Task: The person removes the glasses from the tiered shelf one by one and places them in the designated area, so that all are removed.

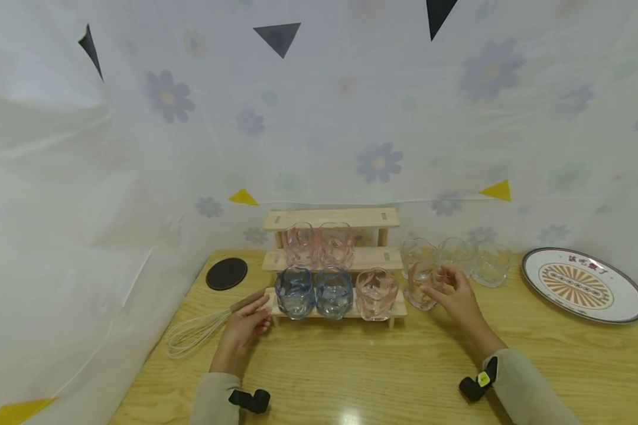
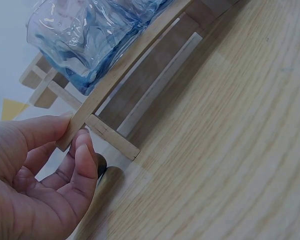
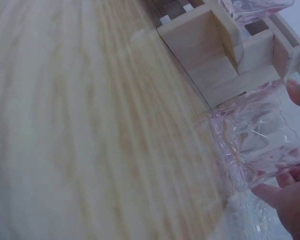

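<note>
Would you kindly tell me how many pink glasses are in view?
4: two pink glasses on the middle shelf, a third on the bottom shelf, and a fourth in the right hand.

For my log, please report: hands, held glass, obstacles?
Left fingers pinch wooden shelf at left. Right fingers hold pink glass beside it. Clear glasses close behind; nothing visibly blocking.
</note>
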`<state>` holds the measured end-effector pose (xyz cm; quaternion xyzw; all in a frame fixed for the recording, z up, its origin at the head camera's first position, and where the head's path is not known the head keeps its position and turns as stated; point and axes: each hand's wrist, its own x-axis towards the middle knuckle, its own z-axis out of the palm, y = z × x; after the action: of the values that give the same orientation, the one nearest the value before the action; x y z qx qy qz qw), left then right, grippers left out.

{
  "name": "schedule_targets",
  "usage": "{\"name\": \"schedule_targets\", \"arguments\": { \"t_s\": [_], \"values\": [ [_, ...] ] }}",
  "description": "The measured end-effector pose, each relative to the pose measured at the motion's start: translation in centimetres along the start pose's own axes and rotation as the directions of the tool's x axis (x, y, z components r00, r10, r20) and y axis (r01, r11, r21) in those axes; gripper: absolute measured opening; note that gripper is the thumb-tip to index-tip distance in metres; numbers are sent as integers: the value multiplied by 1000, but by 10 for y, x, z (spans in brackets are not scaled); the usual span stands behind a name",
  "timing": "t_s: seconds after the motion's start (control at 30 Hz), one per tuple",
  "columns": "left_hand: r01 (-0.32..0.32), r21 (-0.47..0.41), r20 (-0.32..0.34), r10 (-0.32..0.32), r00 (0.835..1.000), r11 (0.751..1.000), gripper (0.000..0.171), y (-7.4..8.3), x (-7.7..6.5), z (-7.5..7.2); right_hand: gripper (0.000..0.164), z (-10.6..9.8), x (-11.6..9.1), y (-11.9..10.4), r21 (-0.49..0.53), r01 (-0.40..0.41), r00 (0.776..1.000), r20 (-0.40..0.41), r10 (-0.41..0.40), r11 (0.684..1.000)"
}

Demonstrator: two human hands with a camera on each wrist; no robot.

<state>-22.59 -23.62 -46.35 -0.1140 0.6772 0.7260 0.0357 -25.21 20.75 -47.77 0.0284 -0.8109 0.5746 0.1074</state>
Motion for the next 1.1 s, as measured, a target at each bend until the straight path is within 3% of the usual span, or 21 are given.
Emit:
{"name": "schedule_targets", "arguments": {
  "t_s": [0.23,0.6,0.7,0.93,1.1],
  "values": [
    [4,3,7,-4,1000,1000,45,-1,-2,0,86,-6,0,2,-14,-24,998,53,25,1000],
    [3,8,3,-3,1000,1000,45,-2,-2,0,73,-22,5,-20,-25,100,995,2,-100,995],
    [2,6,1,-2,1000,1000,45,-1,-2,0,67,-24,8,-26,-27,173,984,-24,-174,984],
    [8,5,-5,-8,1000,1000,43,0,-2,0,56,-23,21,-43,-5,354,935,-24,-354,935],
    [-1,13,0,1,1000,1000,44,1,-2,0,55,-14,30,-61,45,399,916,15,-400,916]
  ]
}}
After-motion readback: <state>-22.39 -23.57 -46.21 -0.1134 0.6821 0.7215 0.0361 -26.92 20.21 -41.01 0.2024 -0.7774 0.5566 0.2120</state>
